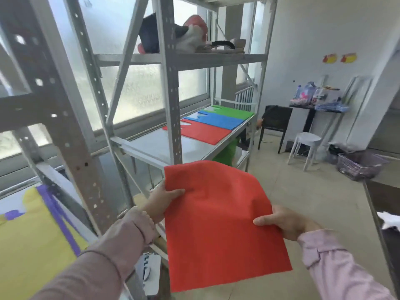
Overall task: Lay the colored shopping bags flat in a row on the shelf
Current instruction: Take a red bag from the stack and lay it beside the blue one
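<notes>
I hold a flat red shopping bag in front of me, below the shelf's near end. My left hand pinches its left edge and my right hand pinches its right edge. On the grey middle shelf three bags lie flat in a row: a red bag nearest, then a blue bag, then a green bag at the far end. The near half of that shelf surface is bare.
The metal rack's posts stand between me and the shelf. Yellow and purple bags lie at lower left. Soft items sit on the upper shelf. A black chair, a white stool and a basket stand on the floor at right.
</notes>
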